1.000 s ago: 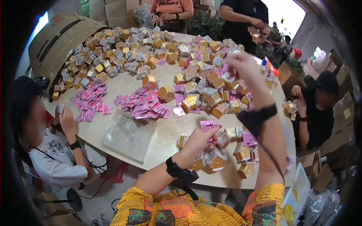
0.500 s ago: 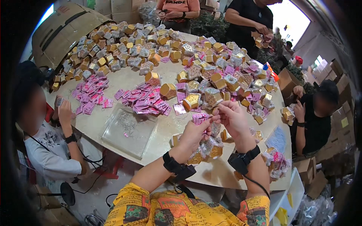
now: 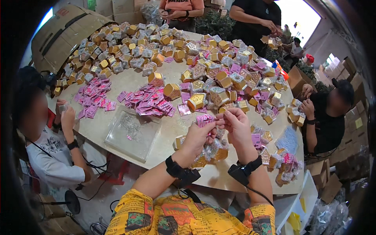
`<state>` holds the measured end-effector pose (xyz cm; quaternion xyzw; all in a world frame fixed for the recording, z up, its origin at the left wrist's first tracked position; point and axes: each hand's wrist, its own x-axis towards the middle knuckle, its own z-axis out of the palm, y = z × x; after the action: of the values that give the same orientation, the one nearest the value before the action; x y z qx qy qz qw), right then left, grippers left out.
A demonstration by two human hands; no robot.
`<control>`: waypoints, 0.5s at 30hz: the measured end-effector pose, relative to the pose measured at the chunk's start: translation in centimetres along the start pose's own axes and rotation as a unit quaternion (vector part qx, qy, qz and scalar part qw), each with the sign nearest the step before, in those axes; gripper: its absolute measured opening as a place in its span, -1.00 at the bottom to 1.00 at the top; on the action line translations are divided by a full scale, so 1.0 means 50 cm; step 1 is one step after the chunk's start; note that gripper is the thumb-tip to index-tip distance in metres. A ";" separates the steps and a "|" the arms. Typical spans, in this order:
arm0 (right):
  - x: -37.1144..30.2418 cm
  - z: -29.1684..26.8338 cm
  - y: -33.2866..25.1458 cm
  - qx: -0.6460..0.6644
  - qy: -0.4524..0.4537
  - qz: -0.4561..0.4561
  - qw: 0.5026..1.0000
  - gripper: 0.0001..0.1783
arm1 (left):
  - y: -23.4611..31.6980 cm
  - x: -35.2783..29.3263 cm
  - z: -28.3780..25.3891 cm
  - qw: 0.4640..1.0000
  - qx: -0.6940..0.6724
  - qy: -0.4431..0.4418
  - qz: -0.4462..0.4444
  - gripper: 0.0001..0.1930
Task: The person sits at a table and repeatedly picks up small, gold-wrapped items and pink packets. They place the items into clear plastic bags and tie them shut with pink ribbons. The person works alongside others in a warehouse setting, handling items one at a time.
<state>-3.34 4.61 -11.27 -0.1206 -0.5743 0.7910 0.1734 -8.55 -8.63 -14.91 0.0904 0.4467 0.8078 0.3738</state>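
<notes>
My left hand (image 3: pixel 199 137) is closed on a small fanned stack of pink printed tags (image 3: pixel 204 120). My right hand (image 3: pixel 237 127) pinches at the left fingertips; whatever lies between its thumb and forefinger is too small to make out. Just beneath both hands, partly covered by them, sits a cluster of gold hexagonal boxes (image 3: pixel 215 153) in clear bubble wrap. Beyond the hands a gold hexagonal box (image 3: pixel 196 101) lies beside a loose pink tag (image 3: pixel 183 109).
A clear shallow tray (image 3: pixel 141 145) with thin wire-like pieces stands left of my hands. Behind it lie piles of pink tags (image 3: pixel 145 100). Wrapped gold boxes (image 3: pixel 129 51) heap across the table toward a large carton (image 3: pixel 58 37). Several people work around the table.
Both hands have shifted slightly left in the picture, still meeting at the fingertips. More of the wrapped boxes and a pink tag now show beside my right wrist.
</notes>
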 end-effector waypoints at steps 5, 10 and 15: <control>-0.012 0.000 0.011 0.034 -0.009 -0.005 0.999 -0.85 | 0.002 -0.002 0.011 0.999 0.038 0.002 0.004 -0.83; -0.016 -0.018 0.020 -0.019 0.058 -0.023 0.998 -0.77 | -0.007 -0.002 0.006 0.999 0.037 0.015 0.033 -0.86; -0.038 -0.017 -0.001 -0.173 -0.118 -0.069 0.975 -0.61 | -0.003 -0.007 0.001 0.998 0.055 -0.001 0.015 -0.88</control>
<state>-1.24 4.58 -11.51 -0.0147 -0.7258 0.6743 0.1350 -8.20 -8.81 -14.92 0.1182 0.4887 0.7876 0.3563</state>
